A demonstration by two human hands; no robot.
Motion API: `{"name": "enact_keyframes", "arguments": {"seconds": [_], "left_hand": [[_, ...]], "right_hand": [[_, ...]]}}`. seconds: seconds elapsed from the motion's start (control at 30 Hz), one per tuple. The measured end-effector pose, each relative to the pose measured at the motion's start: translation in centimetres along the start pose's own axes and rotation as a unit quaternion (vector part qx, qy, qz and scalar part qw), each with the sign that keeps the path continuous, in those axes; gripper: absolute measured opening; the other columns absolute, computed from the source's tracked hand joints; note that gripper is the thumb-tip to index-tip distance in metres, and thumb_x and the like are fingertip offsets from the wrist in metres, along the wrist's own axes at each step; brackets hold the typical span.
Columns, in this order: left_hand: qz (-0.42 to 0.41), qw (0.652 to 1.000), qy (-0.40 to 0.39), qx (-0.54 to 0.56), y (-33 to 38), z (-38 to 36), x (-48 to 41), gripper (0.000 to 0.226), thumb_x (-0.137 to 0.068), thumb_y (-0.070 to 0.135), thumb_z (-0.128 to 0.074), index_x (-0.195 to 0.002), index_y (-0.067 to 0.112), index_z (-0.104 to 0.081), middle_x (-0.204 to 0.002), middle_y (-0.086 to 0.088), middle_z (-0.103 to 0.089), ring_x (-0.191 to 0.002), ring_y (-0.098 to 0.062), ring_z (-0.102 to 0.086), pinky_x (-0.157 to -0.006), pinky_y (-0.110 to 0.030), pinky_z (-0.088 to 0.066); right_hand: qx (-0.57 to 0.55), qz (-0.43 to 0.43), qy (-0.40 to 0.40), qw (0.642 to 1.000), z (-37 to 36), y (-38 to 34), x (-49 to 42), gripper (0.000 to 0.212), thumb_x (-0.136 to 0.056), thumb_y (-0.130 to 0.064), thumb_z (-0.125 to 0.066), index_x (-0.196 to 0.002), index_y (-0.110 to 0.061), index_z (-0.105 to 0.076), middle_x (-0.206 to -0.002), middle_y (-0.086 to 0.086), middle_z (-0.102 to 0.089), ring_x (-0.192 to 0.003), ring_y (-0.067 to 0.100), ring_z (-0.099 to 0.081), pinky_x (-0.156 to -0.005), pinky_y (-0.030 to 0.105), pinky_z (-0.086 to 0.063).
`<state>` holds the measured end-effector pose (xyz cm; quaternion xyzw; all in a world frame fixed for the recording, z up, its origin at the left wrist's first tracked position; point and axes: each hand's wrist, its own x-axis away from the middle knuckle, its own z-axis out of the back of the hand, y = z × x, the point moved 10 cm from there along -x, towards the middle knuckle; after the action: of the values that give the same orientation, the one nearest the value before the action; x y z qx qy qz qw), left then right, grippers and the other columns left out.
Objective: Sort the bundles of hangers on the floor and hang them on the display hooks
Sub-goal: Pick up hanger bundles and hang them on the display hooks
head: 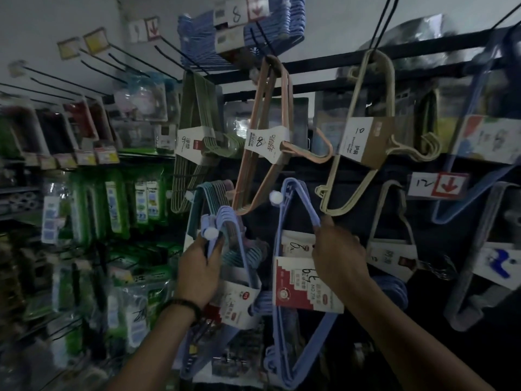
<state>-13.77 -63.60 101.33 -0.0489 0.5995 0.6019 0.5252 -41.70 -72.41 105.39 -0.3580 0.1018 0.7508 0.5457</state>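
My left hand point(198, 266) grips the top of a lilac hanger bundle point(239, 249) with a white paper band, right at a display hook with a white ball tip point(211, 234). My right hand point(337, 249) pinches the upper side of a second lilac hanger bundle point(293, 210) with a red and white label point(298, 283). That bundle's top corner sits beside another white-tipped hook point(275, 197); whether it hangs on the hook I cannot tell. Behind the left bundle hangs a teal bundle point(203, 193).
Above hang an olive bundle point(194, 131), a pink bundle point(267, 136), a beige bundle point(366, 131) and blue bundles point(239, 32). A grey bundle point(479, 263) hangs at right under a price tag marked 12 point(437, 184). Packaged goods fill the shelves at left point(112, 207).
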Motion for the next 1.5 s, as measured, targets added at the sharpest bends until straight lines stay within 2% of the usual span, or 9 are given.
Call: {"name": "enact_keyframes", "arguments": {"seconds": [0.3,0.4,0.63,0.8,0.93,1.07,1.17,1.23,1.5], "left_hand": [[-0.032,0.995,0.002,-0.095,0.0,2.1,-2.1,0.034,-0.105,0.032,-0.054,-0.124,0.007,-0.069,-0.076,-0.016,-0.066,-0.061,-0.027,-0.057,-0.058,-0.043,-0.052],[-0.015,0.994,-0.012,-0.105,0.0,1.8,-2.3,0.028,-0.106,0.028,-0.052,-0.122,0.013,-0.069,-0.075,-0.011,-0.065,-0.062,-0.024,-0.058,-0.059,-0.035,-0.047],[-0.013,0.989,-0.074,-0.13,0.0,-3.4,-2.5,0.035,-0.108,0.033,-0.049,-0.076,0.026,-0.06,-0.069,0.001,-0.064,-0.062,-0.017,-0.059,-0.06,-0.036,-0.05],[-0.019,0.993,-0.075,-0.091,2.4,-5.6,-2.3,0.038,-0.108,0.029,-0.05,-0.071,0.037,-0.046,-0.061,0.005,-0.051,-0.056,-0.011,-0.049,-0.05,-0.026,-0.032],[-0.04,0.995,-0.065,-0.064,4.3,-7.2,-2.4,0.039,-0.107,0.03,-0.05,-0.068,0.035,-0.047,-0.056,0.007,-0.048,-0.049,-0.007,-0.048,-0.046,-0.019,-0.031],[-0.077,0.996,-0.039,0.0,5.3,-8.5,-2.9,0.03,-0.107,0.039,-0.046,-0.082,0.029,-0.061,-0.066,-0.001,-0.064,-0.056,-0.011,-0.057,-0.053,-0.041,-0.049],[-0.1,0.994,0.016,0.037,7.3,-8.4,-2.9,0.032,-0.108,0.025,-0.05,-0.078,0.038,-0.053,-0.065,0.018,-0.063,-0.058,0.0,-0.057,-0.052,-0.011,-0.037],[-0.094,0.993,0.038,0.061,8.3,-8.3,-3.0,0.037,-0.108,0.022,-0.05,-0.077,0.042,-0.05,-0.069,0.03,-0.062,-0.061,0.004,-0.057,-0.053,-0.007,-0.037],[-0.036,0.995,-0.051,0.083,7.9,-12.4,-5.1,0.022,-0.105,0.044,-0.053,-0.109,0.027,-0.066,-0.069,0.007,-0.062,-0.06,0.0,-0.058,-0.059,-0.027,-0.044]], "right_hand": [[-0.015,-0.045,-0.037,0.998,-3.3,1.1,-4.4,0.014,-0.103,-0.017,-0.052,-0.116,-0.014,-0.052,-0.106,0.014,-0.067,-0.092,0.037,-0.067,-0.07,0.041,-0.055],[-0.019,-0.034,-0.019,0.999,-5.2,1.6,-6.3,0.015,-0.102,-0.014,-0.055,-0.116,-0.008,-0.053,-0.109,0.016,-0.064,-0.088,0.037,-0.069,-0.068,0.042,-0.058],[0.031,-0.052,-0.034,0.998,-10.0,3.5,-10.1,0.027,-0.105,-0.018,-0.052,-0.124,0.001,-0.047,-0.121,0.022,-0.057,-0.093,0.028,-0.071,-0.071,0.034,-0.056],[-0.042,-0.038,-0.08,0.995,-11.5,5.1,-10.7,0.032,-0.104,-0.032,-0.053,-0.118,-0.002,-0.053,-0.116,0.022,-0.061,-0.102,0.04,-0.068,-0.07,0.04,-0.052],[-0.173,0.07,0.046,0.981,-4.2,2.2,-8.1,0.033,-0.108,-0.048,-0.037,-0.095,-0.021,-0.052,-0.086,0.0,-0.056,-0.075,0.023,-0.059,-0.061,0.035,-0.04],[-0.367,0.167,0.012,0.915,1.2,-1.5,-2.4,0.044,-0.097,-0.057,-0.056,-0.132,-0.03,-0.053,-0.116,-0.008,-0.059,-0.098,0.005,-0.061,-0.074,0.031,-0.055],[-0.223,0.2,-0.091,0.95,-0.2,-2.9,-0.3,0.085,-0.092,-0.063,-0.063,-0.16,-0.037,-0.018,-0.152,-0.011,-0.039,-0.124,0.011,-0.054,-0.095,0.037,-0.054],[-0.126,0.209,-0.086,0.966,-0.8,-3.3,-0.1,0.091,-0.099,-0.059,-0.054,-0.164,-0.033,0.003,-0.16,-0.005,-0.036,-0.122,0.019,-0.058,-0.096,0.04,-0.054],[0.061,0.115,-0.043,0.991,-2.4,-1.6,-2.8,0.07,-0.109,-0.028,-0.04,-0.165,-0.015,0.001,-0.148,0.011,-0.047,-0.101,0.032,-0.065,-0.073,0.038,-0.044]]}}
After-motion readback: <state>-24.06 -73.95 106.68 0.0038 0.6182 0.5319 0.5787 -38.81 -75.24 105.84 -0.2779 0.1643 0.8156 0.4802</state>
